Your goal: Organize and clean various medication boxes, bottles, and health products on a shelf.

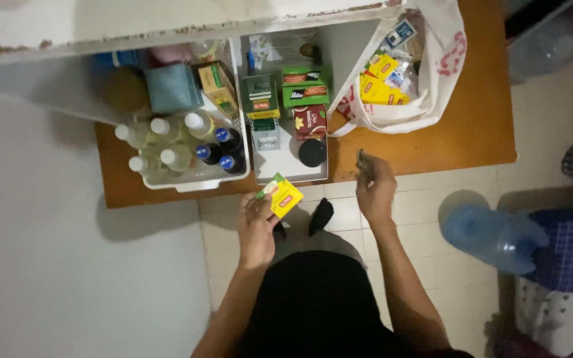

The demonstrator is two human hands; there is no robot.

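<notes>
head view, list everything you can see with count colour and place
small box: 1, yellow and green, in left hand
bottles: about 9, white and blue caps, left white bin
boxes: several, green and red, right white bin
black lid: 1, right bin front
plastic bag: 1, white, holding yellow packets, on shelf
shelf: 1, brown wood
water jug: 1, blue, floor right
left hand: holds box
right hand: grips small dark item, unclear

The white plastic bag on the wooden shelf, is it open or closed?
Open: the white plastic bag gapes, showing yellow packets inside.
</notes>
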